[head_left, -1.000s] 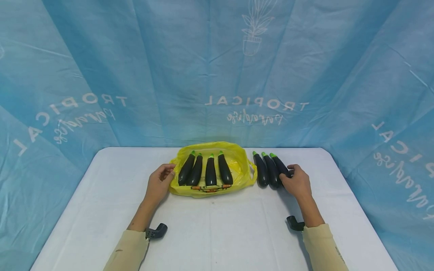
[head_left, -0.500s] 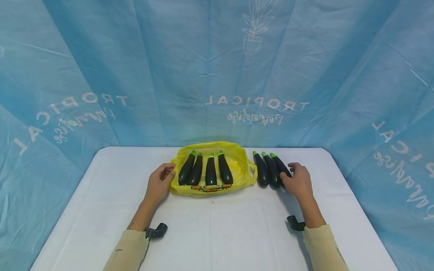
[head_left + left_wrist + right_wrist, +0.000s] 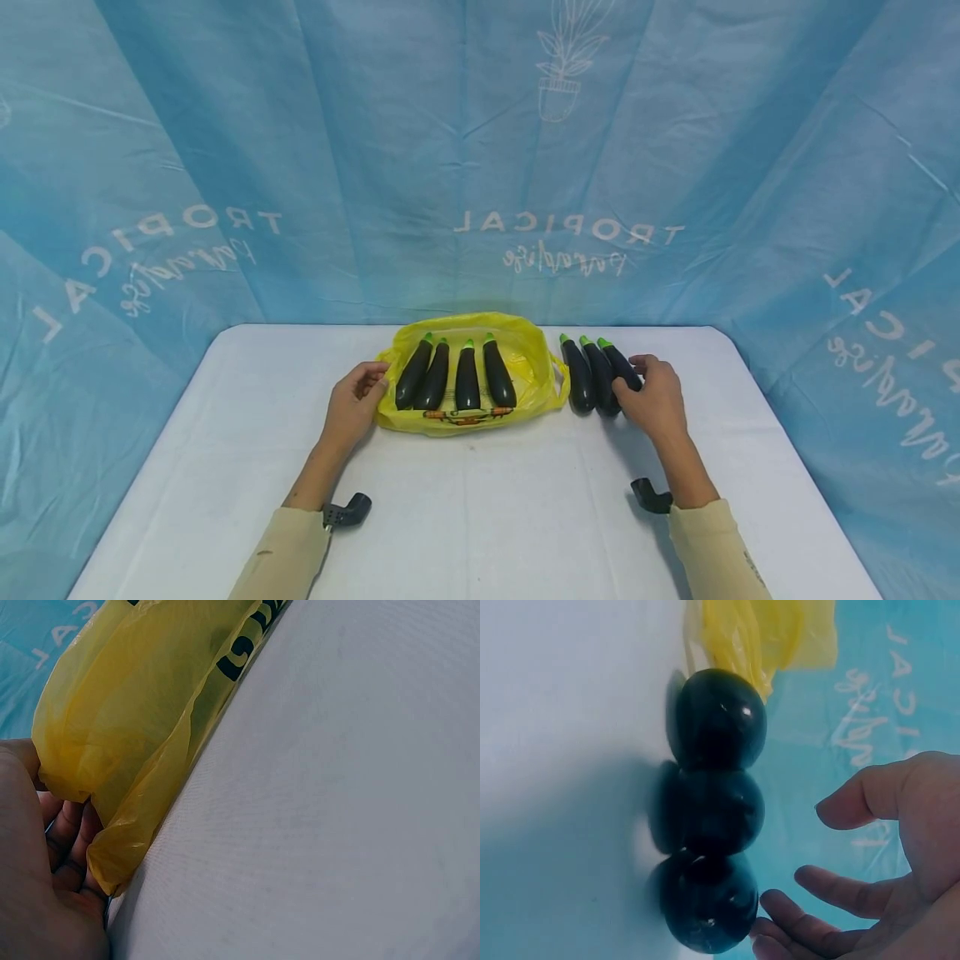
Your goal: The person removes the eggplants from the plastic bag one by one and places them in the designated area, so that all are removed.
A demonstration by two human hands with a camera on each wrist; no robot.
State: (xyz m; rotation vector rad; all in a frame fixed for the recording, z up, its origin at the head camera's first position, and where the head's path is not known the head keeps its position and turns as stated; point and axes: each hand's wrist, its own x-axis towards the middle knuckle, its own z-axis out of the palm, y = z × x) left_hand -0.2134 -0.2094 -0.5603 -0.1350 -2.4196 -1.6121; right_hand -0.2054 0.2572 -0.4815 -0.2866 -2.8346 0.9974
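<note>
A yellow plastic bag [image 3: 534, 392] lies spread on the table, and several dark eggplants [image 3: 467, 379] with green stem ends rest side by side in it. At the bag's left end my left hand [image 3: 356, 406] pinches the edge; the left wrist view shows fingers curled at the gathered plastic [image 3: 120, 855]. Three more eggplants [image 3: 577, 379] lie in a row right of the bag. Over the rightmost eggplant [image 3: 622, 369] is my right hand [image 3: 654, 397], thumb and fingers apart. In the right wrist view its fingertips [image 3: 772, 904] are right beside that eggplant's rounded end [image 3: 712, 911].
A white cloth covers the table [image 3: 480, 517]. Behind and at both sides hangs a blue printed curtain [image 3: 375, 167], close to the table's back edge. A small black wrist camera [image 3: 348, 510] sits on the left wrist, another wrist camera [image 3: 651, 497] on the right.
My right hand shifts slightly, ending a little further left over the rightmost eggplant. The left hand, the bag and the eggplants stay in place.
</note>
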